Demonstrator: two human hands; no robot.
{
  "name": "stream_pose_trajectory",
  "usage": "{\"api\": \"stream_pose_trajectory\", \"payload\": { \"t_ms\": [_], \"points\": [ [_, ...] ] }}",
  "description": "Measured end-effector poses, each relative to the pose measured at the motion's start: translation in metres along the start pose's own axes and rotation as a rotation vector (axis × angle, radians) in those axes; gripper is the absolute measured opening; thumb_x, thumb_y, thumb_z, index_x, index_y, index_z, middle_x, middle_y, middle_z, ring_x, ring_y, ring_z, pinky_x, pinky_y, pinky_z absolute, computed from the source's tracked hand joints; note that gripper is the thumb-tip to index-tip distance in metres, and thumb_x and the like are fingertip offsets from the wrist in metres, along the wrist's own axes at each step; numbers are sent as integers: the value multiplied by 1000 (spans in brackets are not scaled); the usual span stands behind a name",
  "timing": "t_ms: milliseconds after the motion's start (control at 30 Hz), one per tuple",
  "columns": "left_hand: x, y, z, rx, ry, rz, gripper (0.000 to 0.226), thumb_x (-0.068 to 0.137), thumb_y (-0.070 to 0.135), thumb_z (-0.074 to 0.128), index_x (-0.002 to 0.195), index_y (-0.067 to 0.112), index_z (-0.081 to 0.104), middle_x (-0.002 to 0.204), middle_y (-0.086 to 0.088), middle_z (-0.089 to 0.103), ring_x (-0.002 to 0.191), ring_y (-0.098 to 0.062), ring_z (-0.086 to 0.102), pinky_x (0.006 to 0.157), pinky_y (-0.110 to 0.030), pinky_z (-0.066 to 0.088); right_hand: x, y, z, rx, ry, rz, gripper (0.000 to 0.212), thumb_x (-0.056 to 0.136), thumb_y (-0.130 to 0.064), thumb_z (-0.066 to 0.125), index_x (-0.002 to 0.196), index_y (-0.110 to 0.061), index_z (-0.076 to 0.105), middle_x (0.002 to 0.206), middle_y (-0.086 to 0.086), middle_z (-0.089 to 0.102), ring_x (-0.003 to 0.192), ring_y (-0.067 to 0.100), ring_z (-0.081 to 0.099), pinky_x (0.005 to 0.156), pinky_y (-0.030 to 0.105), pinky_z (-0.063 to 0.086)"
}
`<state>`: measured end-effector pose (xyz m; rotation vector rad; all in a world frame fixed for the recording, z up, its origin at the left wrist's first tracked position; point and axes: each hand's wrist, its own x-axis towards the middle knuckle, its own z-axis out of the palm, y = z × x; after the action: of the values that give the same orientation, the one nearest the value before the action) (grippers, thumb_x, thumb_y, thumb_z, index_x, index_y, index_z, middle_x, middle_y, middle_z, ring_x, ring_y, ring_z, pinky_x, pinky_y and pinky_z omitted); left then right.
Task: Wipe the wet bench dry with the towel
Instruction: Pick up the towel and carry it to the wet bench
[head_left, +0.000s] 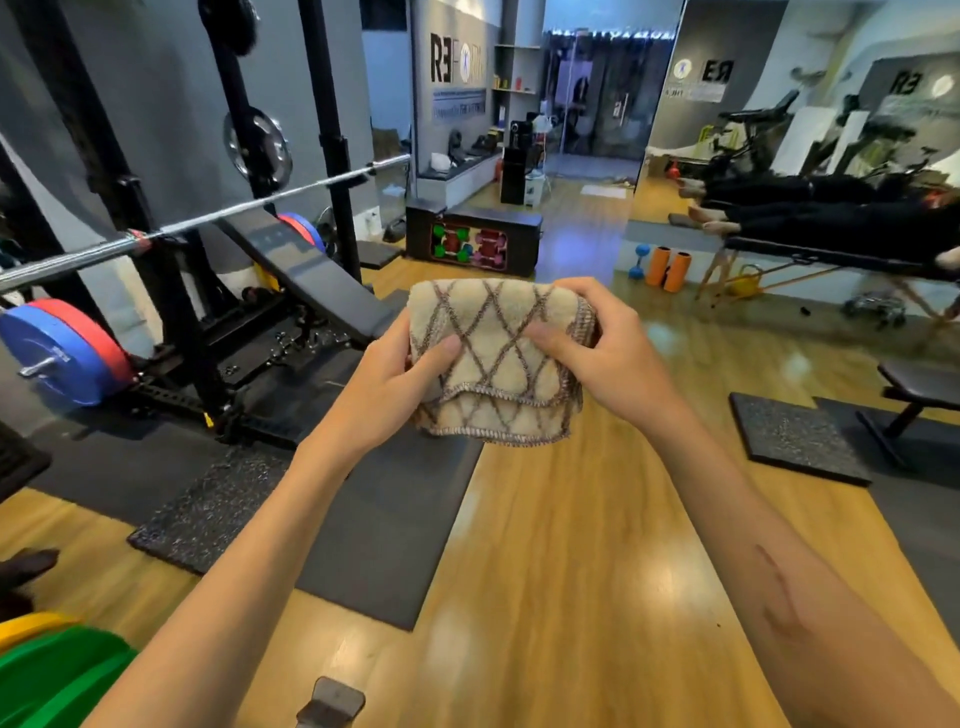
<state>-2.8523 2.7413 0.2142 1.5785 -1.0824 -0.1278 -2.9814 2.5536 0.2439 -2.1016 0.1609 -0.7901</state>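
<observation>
Still prep — left hand (387, 387) and right hand (597, 345) both grip the folded towel (498, 358) mid-air, thumbs pinching its front; next it probably has to go to the incline bench (306, 275) far left.

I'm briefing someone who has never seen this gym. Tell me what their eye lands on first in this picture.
First, the beige towel with a brown diamond pattern, folded and held up mid-frame by the left hand and right hand, thumbs on its front. Next, at left, the black incline bench under a steel barbell in the rack, with a blue and red weight plate low beside it. Orange foam rollers stand far right.
</observation>
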Motion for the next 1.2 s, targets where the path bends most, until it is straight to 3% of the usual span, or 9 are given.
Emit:
{"api": "stream_pose_trajectory", "payload": {
  "t_ms": [267,367,500,600,700,867,1033,1133,1200],
  "points": [
    [166,-99,27,-35,42,-56,37,99,36,48,133,21,50,126,7,62,119,-10,57,101,-40,46,149,144,2,158,7,98,52,83,-53,67,123,-21,56,110,-5,68,104,12,66,85,27,56],
    [233,-146,58,-25,58,-78,33,99,36,47,128,21,52,119,6,63,113,-9,59,96,-37,47,199,219,5,390,7,252,61,80,-63,67,120,-18,62,115,7,71,110,23,67,96,41,55],
    [331,-199,103,27,113,-139,33,95,41,47,118,19,54,109,3,65,103,-10,60,96,-40,47,279,307,-3,475,80,317,56,80,-64,68,116,-22,64,112,0,74,109,18,68,101,47,51],
    [408,-229,127,94,173,-128,25,99,33,48,115,14,53,97,7,66,89,1,61,81,-26,47,351,352,-21,386,173,282,36,86,-57,62,106,-26,63,101,-7,74,98,4,68,95,37,53],
    [472,-259,147,169,202,-121,21,101,26,47,114,9,49,88,12,63,78,7,59,68,-14,44,409,389,-27,378,205,269,38,82,-54,64,106,-25,62,99,-9,72,93,-1,67,88,25,52],
    [576,-332,175,155,204,-138,34,97,38,52,117,11,49,93,1,68,83,-5,63,73,-27,47,505,481,-29,334,243,266,44,77,-45,78,108,-17,63,99,-5,74,95,5,70,88,28,54],
    [685,-424,182,50,160,-188,47,90,44,60,130,21,50,116,16,65,106,6,60,84,-11,44,613,570,-23,274,205,271,36,83,-37,78,107,-16,63,97,-4,74,93,5,70,86,28,55],
    [760,-470,178,16,139,-230,53,87,49,61,132,25,49,118,17,65,109,4,60,89,-19,47,690,609,-25,249,188,292,52,76,-50,79,112,-16,63,101,-4,74,97,7,70,91,34,55],
    [814,-494,174,-8,131,-240,51,85,48,64,130,27,51,116,16,66,108,0,62,92,-29,50,743,632,-30,251,190,287,46,74,-47,79,107,-19,63,96,-7,74,92,4,70,87,30,56]
  ]
}}
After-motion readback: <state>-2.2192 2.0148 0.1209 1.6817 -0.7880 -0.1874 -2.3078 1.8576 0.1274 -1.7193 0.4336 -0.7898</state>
